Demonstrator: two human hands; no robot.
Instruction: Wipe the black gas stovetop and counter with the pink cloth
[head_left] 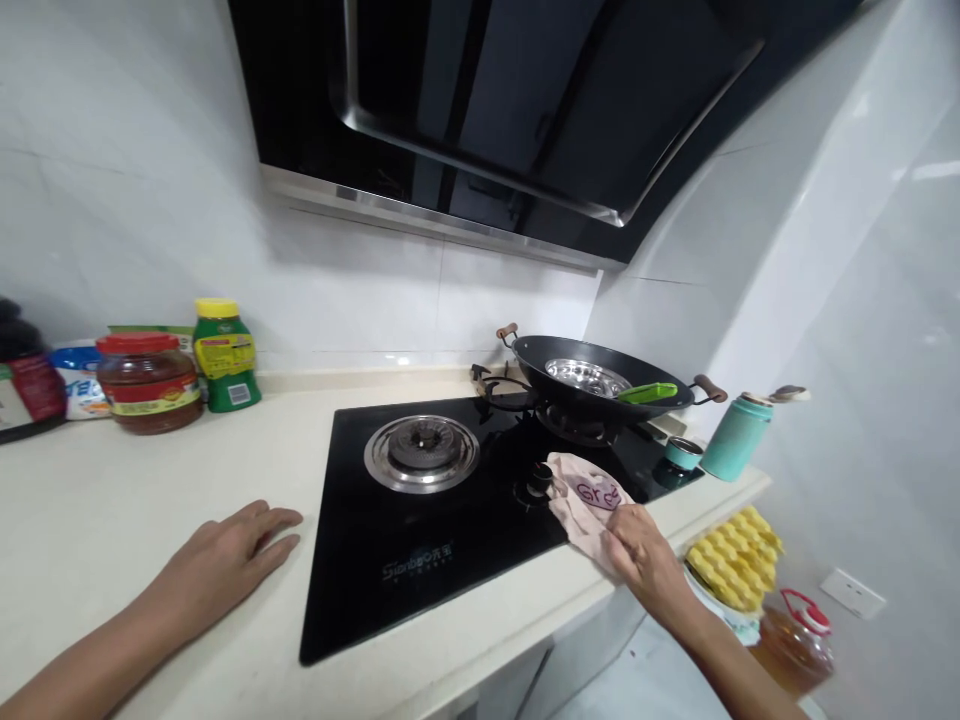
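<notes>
Fingers of my right hand, in the lower right of the frame, were pinched on a pale pink cloth with purple lettering, which lay spread over the front right corner of the black glass hob and touched the control knob there. My left hand, lower left, lay flat and open on the cream countertop, fingers stretched toward the hob's left edge and holding nothing. The two hands were well apart, with the hob between them.

Centre frame, I saw the left burner bare. On the right burner sat a dark wok with a steel steamer rack inside and a green utensil resting on its rim. Right of the wok stood a teal flask, with a small teal cup just beside it. Below my right wrist, I made out a yellow knobbly thing and an oil bottle.

At the left edge of the frame, against the white tiled wall, stood a red-lidded jar and a green bottle with a yellow cap. A black range hood filled the top.
</notes>
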